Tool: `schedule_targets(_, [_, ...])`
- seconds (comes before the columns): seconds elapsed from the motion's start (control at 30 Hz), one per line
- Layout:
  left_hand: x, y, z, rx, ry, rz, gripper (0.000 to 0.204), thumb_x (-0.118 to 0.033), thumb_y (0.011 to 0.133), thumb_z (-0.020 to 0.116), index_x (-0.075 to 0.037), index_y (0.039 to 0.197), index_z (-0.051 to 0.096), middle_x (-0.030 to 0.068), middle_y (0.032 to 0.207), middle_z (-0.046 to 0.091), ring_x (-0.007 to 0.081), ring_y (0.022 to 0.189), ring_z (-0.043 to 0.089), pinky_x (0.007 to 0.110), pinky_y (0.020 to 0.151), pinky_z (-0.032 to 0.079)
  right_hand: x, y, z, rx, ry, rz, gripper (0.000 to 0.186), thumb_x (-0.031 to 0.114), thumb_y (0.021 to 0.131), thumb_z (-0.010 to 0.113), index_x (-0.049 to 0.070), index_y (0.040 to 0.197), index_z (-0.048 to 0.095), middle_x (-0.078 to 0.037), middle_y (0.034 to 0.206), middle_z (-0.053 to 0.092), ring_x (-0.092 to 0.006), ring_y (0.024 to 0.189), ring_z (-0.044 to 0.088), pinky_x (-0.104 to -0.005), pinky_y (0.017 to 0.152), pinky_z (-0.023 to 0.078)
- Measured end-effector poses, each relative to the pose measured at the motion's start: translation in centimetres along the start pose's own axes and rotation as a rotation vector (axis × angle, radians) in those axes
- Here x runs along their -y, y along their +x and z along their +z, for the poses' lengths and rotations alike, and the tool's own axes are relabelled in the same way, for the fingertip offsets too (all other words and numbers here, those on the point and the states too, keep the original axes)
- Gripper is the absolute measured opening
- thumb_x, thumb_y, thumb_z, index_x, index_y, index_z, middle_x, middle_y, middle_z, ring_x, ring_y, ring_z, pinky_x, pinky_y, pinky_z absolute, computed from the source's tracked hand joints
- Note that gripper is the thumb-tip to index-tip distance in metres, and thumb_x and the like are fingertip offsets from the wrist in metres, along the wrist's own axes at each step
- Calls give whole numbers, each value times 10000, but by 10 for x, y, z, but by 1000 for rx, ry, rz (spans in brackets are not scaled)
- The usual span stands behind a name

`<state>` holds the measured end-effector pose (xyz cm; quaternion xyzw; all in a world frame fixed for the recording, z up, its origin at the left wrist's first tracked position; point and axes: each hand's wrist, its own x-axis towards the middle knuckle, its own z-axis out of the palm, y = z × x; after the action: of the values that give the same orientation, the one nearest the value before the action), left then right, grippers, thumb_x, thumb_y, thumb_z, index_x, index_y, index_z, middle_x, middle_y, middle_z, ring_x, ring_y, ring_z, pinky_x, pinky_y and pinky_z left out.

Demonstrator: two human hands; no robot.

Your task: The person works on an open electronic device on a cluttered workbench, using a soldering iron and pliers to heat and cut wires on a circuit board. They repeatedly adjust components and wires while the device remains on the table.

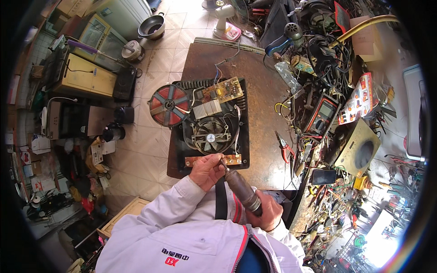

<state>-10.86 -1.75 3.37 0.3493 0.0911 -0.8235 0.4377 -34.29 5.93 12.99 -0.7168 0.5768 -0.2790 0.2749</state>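
Note:
My right hand (268, 210) wraps the rear of a dark, worn, cylindrical electric screwdriver (242, 187), its nose pointing away and to the left. At that nose, the fingers of my left hand (208, 170) are pinched together around the tip; any small part between them is hidden. Just beyond lies an opened induction cooker base (178, 154) in black plastic. Inside it are a cooling fan (210, 138), a silver heat sink (207, 109), a circuit board (230, 89) and a narrow orange-brown board (235, 159) along the near edge. A round copper-red coil (169, 105) overhangs the left side.
The cooker rests on a brown worn table (268, 123). Red-handled pliers (285, 148) lie to its right, near a multimeter (324, 113). Tangled wires, parts and a dark phone-like slab (323, 176) crowd the right side. Tiled floor (148, 145) lies left, beside a yellow cabinet (85, 75).

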Motion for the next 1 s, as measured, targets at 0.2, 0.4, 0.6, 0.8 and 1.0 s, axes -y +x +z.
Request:
schedule_targets(0.2, [17,18,-14,-40,-63,-13,229,-239,1056,615,-23,1116,664,42,969,707,98,803,681,234,740,621,7,3,17,-58,234,551,493,112,745,874,14,1188,681,-173,899,762,-236,801,764,-344,727,580])
schedule_targets(0.4, [19,40,-20,-44,-160,-68,252,-188,1080,539,18,1171,653,70,1047,709,125,907,686,270,847,609,2,22,23,1,203,702,467,127,770,853,14,1190,683,-183,913,758,-242,830,755,-368,769,574])
schedule_targets(0.6, [18,71,-15,47,-137,-57,248,-59,1070,484,53,1255,605,75,1100,688,111,900,671,247,845,592,-18,49,32,-29,132,613,460,100,785,834,-9,1191,647,-197,921,741,-300,842,754,-377,764,574])
schedule_targets(0.8, [15,87,-22,81,-155,-93,241,-22,1055,492,51,1259,598,51,1065,667,66,826,630,188,662,520,-23,79,31,62,50,508,431,83,796,823,-6,1175,640,-200,926,719,-365,825,729,-403,743,565])
schedule_targets(1.0, [9,87,-18,-30,-114,-89,207,-44,1044,522,40,1201,627,39,971,669,66,793,624,187,614,480,-10,102,29,147,-22,487,386,90,812,807,-4,1148,642,-197,932,711,-363,826,724,-401,742,561])
